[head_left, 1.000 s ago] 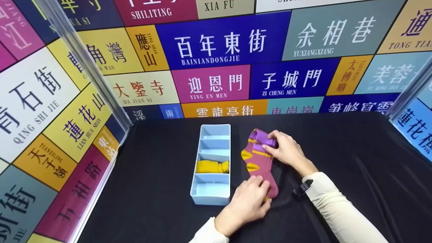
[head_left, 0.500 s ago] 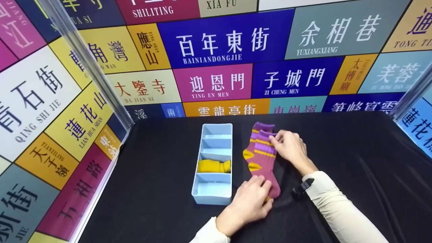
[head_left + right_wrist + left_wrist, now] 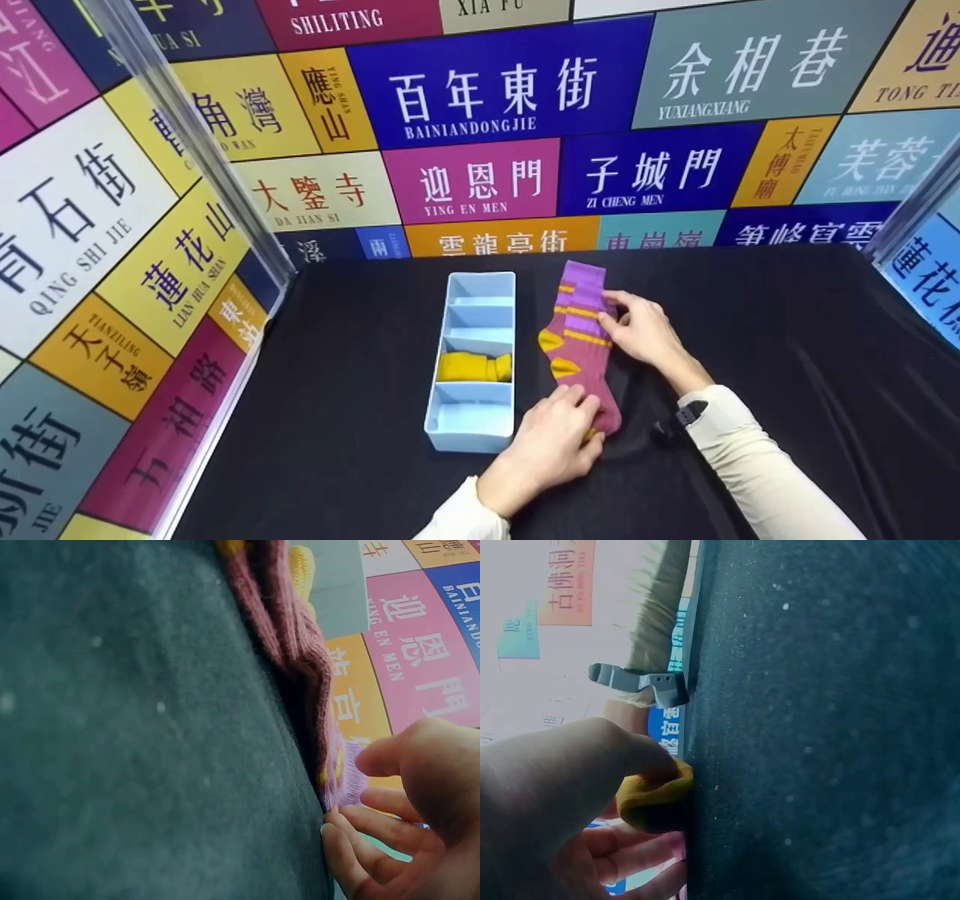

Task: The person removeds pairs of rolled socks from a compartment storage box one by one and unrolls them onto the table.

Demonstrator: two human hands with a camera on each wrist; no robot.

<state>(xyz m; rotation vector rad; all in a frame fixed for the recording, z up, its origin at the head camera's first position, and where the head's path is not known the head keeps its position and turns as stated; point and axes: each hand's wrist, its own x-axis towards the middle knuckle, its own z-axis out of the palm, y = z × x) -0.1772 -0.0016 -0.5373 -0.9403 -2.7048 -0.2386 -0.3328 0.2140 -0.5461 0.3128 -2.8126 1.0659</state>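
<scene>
A pair of pink socks [image 3: 596, 356] with purple cuffs and yellow heels and stripes lies flat on the black cloth, one sock overlapping the other. My left hand [image 3: 544, 439] holds the near toe end. In the left wrist view, the yellow toe [image 3: 654, 795] shows between the thumb and fingers. At the cuff end, my right hand [image 3: 641, 330] touches the right edge of the purple ribbing. Its thumb stands apart from the loosely bent fingers in the right wrist view, with the purple cuff [image 3: 352, 772] just beyond the fingertips. The left hand hides part of the toes.
Just left of the socks stands a light blue divided box [image 3: 469, 442]. A yellow folded bundle [image 3: 469, 367] sits in its third compartment from the back. Printed sign panels [image 3: 472, 184] wall in the black cloth [image 3: 337, 420] at the back and sides.
The purple cuffs, folded back a second ago, now lie unfolded and flat toward the back. My right hand has shifted slightly along the cuff edge. The left hand stays at the toes.
</scene>
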